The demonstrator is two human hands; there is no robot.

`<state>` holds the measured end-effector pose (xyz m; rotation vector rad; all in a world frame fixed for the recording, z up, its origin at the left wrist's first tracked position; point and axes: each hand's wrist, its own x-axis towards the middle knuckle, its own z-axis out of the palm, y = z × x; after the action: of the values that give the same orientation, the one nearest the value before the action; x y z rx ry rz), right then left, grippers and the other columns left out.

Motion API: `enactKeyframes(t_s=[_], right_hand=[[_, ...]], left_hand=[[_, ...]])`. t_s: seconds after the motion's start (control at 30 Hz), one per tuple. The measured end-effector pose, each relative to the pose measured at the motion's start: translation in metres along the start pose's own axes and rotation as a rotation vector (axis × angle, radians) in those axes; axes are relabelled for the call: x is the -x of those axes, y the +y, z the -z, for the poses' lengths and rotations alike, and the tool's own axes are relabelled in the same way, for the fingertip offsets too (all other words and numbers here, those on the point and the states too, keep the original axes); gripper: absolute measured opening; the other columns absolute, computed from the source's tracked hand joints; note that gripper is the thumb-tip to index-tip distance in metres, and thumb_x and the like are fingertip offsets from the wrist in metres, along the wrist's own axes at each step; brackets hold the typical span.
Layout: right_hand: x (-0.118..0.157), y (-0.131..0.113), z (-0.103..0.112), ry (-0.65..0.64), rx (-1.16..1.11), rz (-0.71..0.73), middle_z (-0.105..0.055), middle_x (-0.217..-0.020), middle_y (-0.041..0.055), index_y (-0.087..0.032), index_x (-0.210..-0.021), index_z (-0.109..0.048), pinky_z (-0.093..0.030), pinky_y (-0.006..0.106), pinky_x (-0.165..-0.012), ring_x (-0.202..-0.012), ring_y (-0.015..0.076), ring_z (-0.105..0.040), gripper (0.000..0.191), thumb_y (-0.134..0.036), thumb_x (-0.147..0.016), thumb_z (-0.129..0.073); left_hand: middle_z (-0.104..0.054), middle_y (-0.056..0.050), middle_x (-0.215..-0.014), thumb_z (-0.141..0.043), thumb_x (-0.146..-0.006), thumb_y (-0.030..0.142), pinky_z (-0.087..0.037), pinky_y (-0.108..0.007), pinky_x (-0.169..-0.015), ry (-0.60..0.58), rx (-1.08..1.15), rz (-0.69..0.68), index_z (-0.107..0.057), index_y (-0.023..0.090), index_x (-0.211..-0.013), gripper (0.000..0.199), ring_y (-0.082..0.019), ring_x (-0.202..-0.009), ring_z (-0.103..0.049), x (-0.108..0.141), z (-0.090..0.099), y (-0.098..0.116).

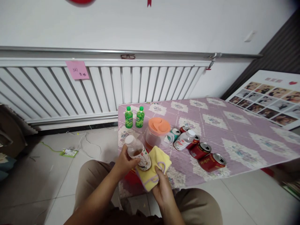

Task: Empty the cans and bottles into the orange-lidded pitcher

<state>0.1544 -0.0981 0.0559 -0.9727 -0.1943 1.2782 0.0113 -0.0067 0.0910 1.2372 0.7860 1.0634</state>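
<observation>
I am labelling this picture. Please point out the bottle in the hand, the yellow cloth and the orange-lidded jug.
bottle point(138, 152), head view, on its clear body.
yellow cloth point(156, 167), head view, on its middle fold.
orange-lidded jug point(159, 125), head view, on the lid.

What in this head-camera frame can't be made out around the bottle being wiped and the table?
- Head view: lower part of the bottle is hidden by the yellow cloth.
- Bottle label print: too small to read.
- Left hand fingertips: hidden behind the bottle.
- Pink note writing: too small to read fully.
- Table legs: hidden by its patterned cover.
- Right hand palm: faces away.
</observation>
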Motion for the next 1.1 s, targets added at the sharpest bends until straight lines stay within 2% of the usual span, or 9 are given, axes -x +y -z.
enactKeyframes(t_s=[0.23,0.33,0.43,0.53,0.67,0.83,0.97,1.1], right_hand=[[0.006,-0.004,-0.004,-0.006,-0.113,-0.17,-0.078,-0.107,0.0096,-0.02,-0.126,-0.059,-0.057,0.049,-0.093,-0.102,0.0334,-0.073,0.067,-0.033,-0.065,-0.085],[0.006,-0.004,-0.003,-0.021,-0.118,-0.229,-0.079,-0.104,0.0102,-0.018,-0.121,-0.062,-0.056,0.049,-0.092,-0.1,0.0337,-0.074,0.063,-0.031,-0.064,-0.085],[0.005,-0.005,0.0,-0.024,-0.116,-0.296,-0.078,-0.105,0.0117,-0.016,-0.118,-0.063,-0.056,0.048,-0.093,-0.099,0.0332,-0.074,0.061,-0.03,-0.063,-0.085],[0.004,-0.008,0.004,-0.031,-0.084,-0.324,-0.078,-0.107,0.0116,-0.016,-0.115,-0.065,-0.056,0.047,-0.093,-0.097,0.0324,-0.074,0.057,-0.031,-0.063,-0.084],[0.003,-0.013,0.008,-0.069,-0.003,-0.331,-0.079,-0.104,0.0117,-0.017,-0.108,-0.067,-0.058,0.047,-0.088,-0.095,0.0338,-0.075,0.05,-0.035,-0.063,-0.083],[0.007,-0.011,0.008,-0.104,0.121,-0.336,-0.079,-0.098,0.0114,-0.019,-0.102,-0.068,-0.059,0.045,-0.083,-0.094,0.034,-0.075,0.044,-0.038,-0.064,-0.08],[0.007,-0.005,0.007,-0.131,0.193,-0.266,-0.078,-0.107,0.0104,-0.021,-0.107,-0.066,-0.059,0.045,-0.086,-0.096,0.0329,-0.075,0.046,-0.039,-0.067,-0.08],[0.001,-0.007,0.006,-0.099,0.25,-0.089,-0.075,-0.117,0.0097,-0.023,-0.126,-0.06,-0.057,0.047,-0.09,-0.104,0.0329,-0.072,0.063,-0.042,-0.069,-0.08]], left_hand=[[-0.069,-0.008,-0.11,-0.089,-0.058,0.042,-0.053,-0.042,-0.092,-0.061,-0.021,0.005,-0.047,0.019,-0.122,0.08,-0.029,-0.102,-0.066,0.006,-0.004,0.008],[-0.065,-0.01,-0.121,-0.088,-0.062,0.041,-0.049,-0.044,-0.099,-0.105,0.035,-0.001,-0.041,0.02,-0.133,0.088,-0.031,-0.112,-0.063,0.008,-0.005,0.004],[-0.057,-0.012,-0.138,-0.083,-0.07,0.042,-0.041,-0.047,-0.109,-0.228,0.107,0.013,-0.037,0.023,-0.142,0.088,-0.033,-0.128,-0.054,0.01,-0.003,0.004],[-0.054,-0.012,-0.143,-0.08,-0.074,0.041,-0.038,-0.048,-0.111,-0.335,0.175,0.083,-0.04,0.025,-0.144,0.082,-0.034,-0.133,-0.05,0.011,0.002,0.01],[-0.058,-0.011,-0.14,-0.082,-0.073,0.042,-0.041,-0.047,-0.109,-0.411,0.24,0.14,-0.047,0.025,-0.141,0.078,-0.035,-0.13,-0.053,0.008,0.009,0.017],[-0.066,-0.01,-0.128,-0.088,-0.064,0.041,-0.046,-0.044,-0.102,-0.479,0.149,0.126,-0.056,0.021,-0.131,0.077,-0.036,-0.119,-0.06,0.002,0.019,0.007],[-0.066,-0.011,-0.125,-0.09,-0.061,0.038,-0.048,-0.041,-0.099,-0.442,0.111,0.113,-0.054,0.02,-0.131,0.08,-0.032,-0.115,-0.062,0.002,0.022,-0.002],[-0.067,-0.012,-0.123,-0.09,-0.061,0.037,-0.051,-0.042,-0.095,-0.327,0.128,0.121,-0.052,0.019,-0.13,0.081,-0.031,-0.111,-0.064,0.004,0.018,-0.001]])
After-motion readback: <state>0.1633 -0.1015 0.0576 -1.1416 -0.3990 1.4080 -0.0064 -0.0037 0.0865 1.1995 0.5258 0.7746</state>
